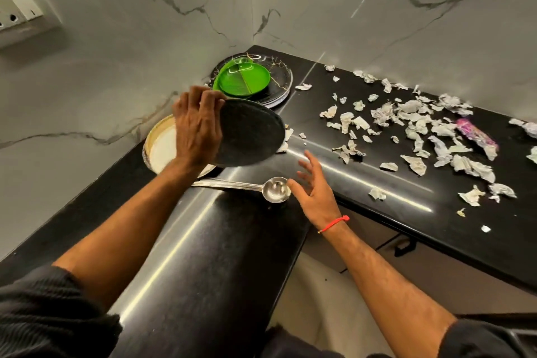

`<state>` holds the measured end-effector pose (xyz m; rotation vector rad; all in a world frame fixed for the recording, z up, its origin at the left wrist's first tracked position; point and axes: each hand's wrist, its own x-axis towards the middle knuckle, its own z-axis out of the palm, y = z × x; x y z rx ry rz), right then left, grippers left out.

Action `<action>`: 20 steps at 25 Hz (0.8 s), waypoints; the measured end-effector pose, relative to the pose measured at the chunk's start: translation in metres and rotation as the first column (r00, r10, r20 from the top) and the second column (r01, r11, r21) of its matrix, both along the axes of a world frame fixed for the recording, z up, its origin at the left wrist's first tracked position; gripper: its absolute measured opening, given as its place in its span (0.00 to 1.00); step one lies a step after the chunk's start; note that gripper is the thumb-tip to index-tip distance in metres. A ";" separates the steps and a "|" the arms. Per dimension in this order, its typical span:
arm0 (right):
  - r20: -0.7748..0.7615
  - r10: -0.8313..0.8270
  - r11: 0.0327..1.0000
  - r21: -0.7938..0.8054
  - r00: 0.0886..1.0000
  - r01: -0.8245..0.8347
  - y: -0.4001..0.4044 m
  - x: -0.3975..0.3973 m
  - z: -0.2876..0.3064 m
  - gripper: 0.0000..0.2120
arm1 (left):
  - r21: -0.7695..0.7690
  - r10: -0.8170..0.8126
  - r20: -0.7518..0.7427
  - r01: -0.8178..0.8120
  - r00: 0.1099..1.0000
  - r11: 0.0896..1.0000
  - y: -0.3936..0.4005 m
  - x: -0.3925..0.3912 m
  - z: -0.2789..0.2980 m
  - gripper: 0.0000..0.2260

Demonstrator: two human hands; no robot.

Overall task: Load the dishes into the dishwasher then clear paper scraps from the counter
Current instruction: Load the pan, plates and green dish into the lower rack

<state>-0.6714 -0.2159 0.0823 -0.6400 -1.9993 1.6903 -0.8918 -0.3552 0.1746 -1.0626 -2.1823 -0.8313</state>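
Left hand (195, 128) grips black plate (250, 134); right hand (315, 187) open beside ladle (274, 189).

Corner is crowded: green plates (242, 80) stacked on a dark plate (280, 81) against both walls, white plate (161, 148) along the left wall. Ladle (247, 184) lies across the counter (377, 183) edge. Paper scraps (412, 125) and a purple wrapper (475, 134) cover the right run. Bare strip between ladle and scraps.

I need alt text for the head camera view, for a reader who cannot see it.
The left hand grips a dark round plate above a black counter; the open right hand reaches toward a steel ladle. Torn paper scraps litter the right side.
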 end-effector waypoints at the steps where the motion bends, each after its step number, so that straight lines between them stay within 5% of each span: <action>1: -0.064 -0.037 0.997 -0.072 0.997 0.032 0.001 0.005 0.005 0.34 | 0.089 -0.133 0.073 0.127 0.988 0.988 0.014 0.022 0.002 0.09; 3: -0.163 -0.175 0.975 -0.164 0.971 0.148 0.014 0.027 0.012 0.29 | 0.241 -0.345 0.188 0.298 0.919 0.924 0.043 0.065 0.001 0.09; 8: -0.131 -0.407 0.913 -0.093 0.904 0.398 0.057 0.139 0.005 0.20 | 0.330 -0.507 0.423 0.393 0.751 0.858 0.108 0.156 -0.027 0.07; 13: -0.085 -0.660 0.751 -0.039 0.747 0.659 0.068 0.282 -0.004 0.13 | 0.067 -0.713 0.489 0.793 0.503 0.605 0.162 0.249 -0.055 0.12; 20: 0.012 -0.809 0.582 0.169 0.588 0.796 0.049 0.485 -0.037 0.07 | -0.328 -0.765 0.487 0.900 0.421 0.287 0.222 0.415 -0.084 0.10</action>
